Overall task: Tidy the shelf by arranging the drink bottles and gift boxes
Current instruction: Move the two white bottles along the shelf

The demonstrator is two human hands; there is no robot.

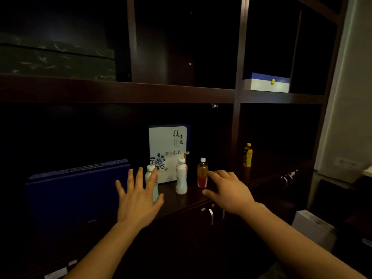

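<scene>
Bottles (181, 176) stand in a row on the shelf (187, 201), before the gift box (168, 146). Left hand (136, 200), fingers spread, hovers at the left bottle (149, 171). Right hand (229, 190), loosely open, nears the tea bottle (202, 173). Grip each mid-body and keep it upright.

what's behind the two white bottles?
An upright white gift box with a blue flower print. The left white bottle and right white bottle hide parts of its lower edge; behind the box is too dark to tell.
</scene>
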